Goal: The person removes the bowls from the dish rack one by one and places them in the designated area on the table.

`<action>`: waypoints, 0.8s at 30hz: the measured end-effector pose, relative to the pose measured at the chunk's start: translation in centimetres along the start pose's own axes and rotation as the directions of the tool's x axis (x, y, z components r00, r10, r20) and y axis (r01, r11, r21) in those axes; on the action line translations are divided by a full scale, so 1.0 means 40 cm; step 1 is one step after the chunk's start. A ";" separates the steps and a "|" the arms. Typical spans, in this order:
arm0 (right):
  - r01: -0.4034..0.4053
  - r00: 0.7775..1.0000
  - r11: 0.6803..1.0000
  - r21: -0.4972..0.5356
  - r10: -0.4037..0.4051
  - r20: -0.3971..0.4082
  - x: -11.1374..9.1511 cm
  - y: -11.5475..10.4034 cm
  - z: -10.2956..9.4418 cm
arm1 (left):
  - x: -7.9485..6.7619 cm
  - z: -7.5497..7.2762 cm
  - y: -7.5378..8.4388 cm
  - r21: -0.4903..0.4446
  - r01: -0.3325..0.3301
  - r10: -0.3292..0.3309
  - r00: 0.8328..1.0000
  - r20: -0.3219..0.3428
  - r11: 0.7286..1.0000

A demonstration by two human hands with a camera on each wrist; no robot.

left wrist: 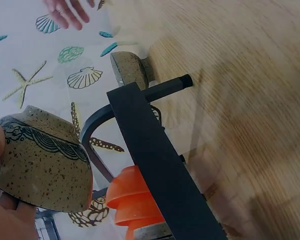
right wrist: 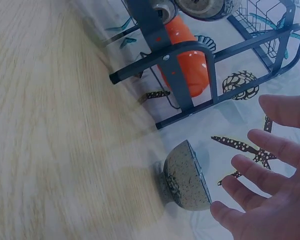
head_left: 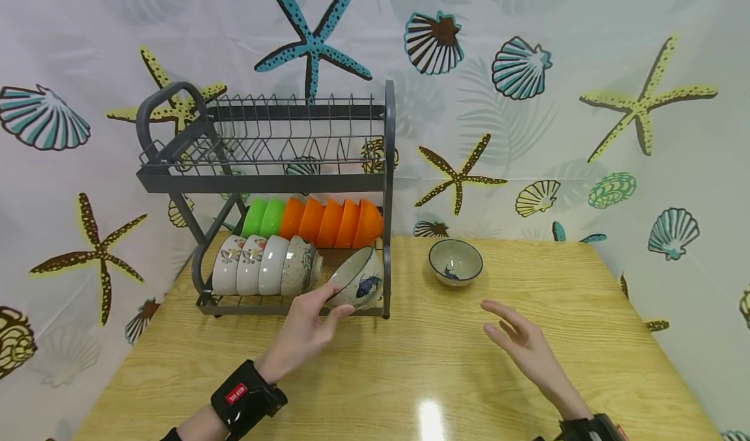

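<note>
My left hand (head_left: 310,327) pinches the rim of a speckled grey bowl with a blue fish (head_left: 366,286) between thumb and fingers. That bowl is tilted at the right front of the rack's lower tier; the left wrist view shows a wave band on the same speckled bowl (left wrist: 45,162). On the table right of the rack, a matching bowl (head_left: 456,262) stands upright. My right hand (head_left: 527,350) is raised in front of this second bowl, apart from it, holding nothing. In the right wrist view the right hand's fingers (right wrist: 267,182) are spread.
A dark two-tier dish rack (head_left: 263,184) stands at the table's back left. Its lower tier holds green bowls (head_left: 262,218), several orange bowls (head_left: 331,223), white bowls (head_left: 249,265) and another speckled bowl (head_left: 297,268). A patterned cloth (head_left: 556,135) hangs behind the wooden table (head_left: 469,363).
</note>
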State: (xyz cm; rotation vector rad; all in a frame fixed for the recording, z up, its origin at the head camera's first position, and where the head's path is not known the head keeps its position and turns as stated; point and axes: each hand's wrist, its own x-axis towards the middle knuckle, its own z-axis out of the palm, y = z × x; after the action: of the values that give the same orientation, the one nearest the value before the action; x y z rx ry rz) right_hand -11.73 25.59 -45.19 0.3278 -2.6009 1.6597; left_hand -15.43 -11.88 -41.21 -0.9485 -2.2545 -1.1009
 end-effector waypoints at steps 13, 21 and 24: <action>0.069 0.997 0.989 0.130 -0.072 0.018 -0.017 -0.041 0.006 | 0.001 0.042 0.043 0.155 -0.337 0.321 0.940 0.116 0.929; 0.233 0.970 0.952 0.200 -0.241 0.017 -0.025 -0.070 0.024 | -0.007 0.078 0.066 0.278 -0.458 0.400 0.884 0.241 0.844; 0.315 0.947 0.931 0.185 -0.322 0.008 -0.024 -0.085 0.035 | -0.009 0.091 0.073 0.285 -0.474 0.402 0.873 0.275 0.833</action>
State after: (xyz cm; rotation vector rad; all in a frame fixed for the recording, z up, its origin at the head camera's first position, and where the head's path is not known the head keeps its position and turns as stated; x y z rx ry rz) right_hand -10.01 23.12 -42.90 0.7531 -2.2664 1.7843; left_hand -13.39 -7.76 -42.11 -1.3834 -2.1205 -0.4012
